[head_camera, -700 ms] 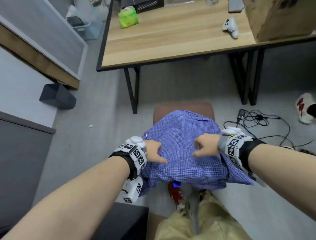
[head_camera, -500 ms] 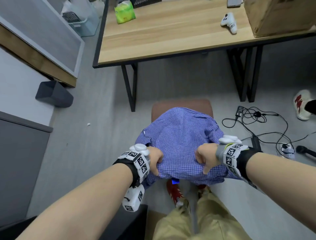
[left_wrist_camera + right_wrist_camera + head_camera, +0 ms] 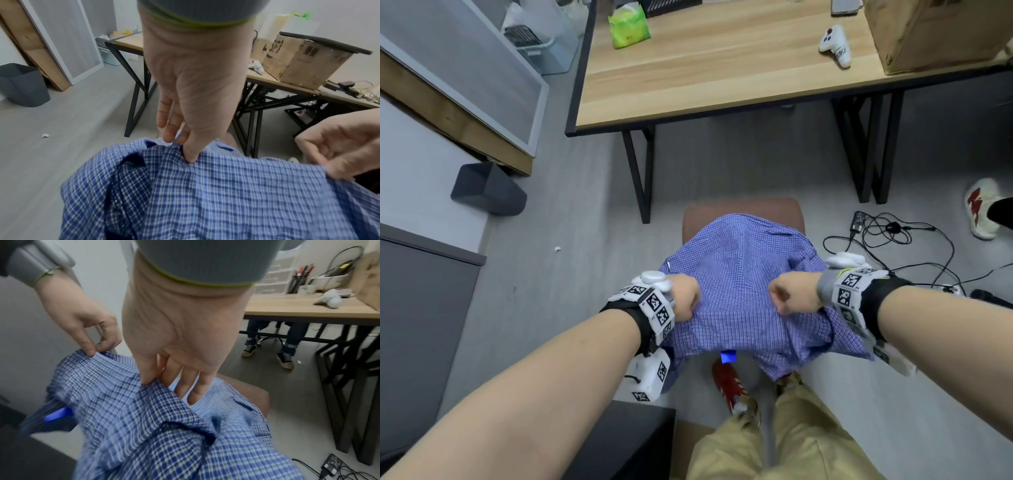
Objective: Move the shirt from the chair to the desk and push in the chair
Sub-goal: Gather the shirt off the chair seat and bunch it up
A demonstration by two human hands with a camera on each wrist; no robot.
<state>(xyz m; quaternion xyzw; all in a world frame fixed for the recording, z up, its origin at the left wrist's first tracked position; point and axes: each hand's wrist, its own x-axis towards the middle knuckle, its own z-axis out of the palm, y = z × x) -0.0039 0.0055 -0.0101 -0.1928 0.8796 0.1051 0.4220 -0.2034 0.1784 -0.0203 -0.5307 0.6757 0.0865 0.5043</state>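
Observation:
A blue checked shirt (image 3: 739, 284) hangs over the brown chair (image 3: 743, 209), whose seat shows beyond it. My left hand (image 3: 686, 299) pinches the shirt's upper edge between thumb and fingers (image 3: 189, 151), on the left side. My right hand (image 3: 789, 296) pinches the same edge (image 3: 148, 379) on the right, with its other fingers straight along the cloth. The fabric between the two hands is pulled taut and raised. The wooden desk (image 3: 722, 68) stands ahead, past the chair.
On the desk lie a green packet (image 3: 628, 29), a white controller (image 3: 835, 42) and a cardboard box (image 3: 935, 31). A grey bin (image 3: 486, 190) stands on the floor at left. Cables (image 3: 893, 236) and a charger lie right of the chair. Another person's shoe (image 3: 983, 212) is at far right.
Both hands have closed on the shirt's upper edge and drawn it up and toward me; the cloth now bunches at the pinch points. The head view has tilted slightly downward.

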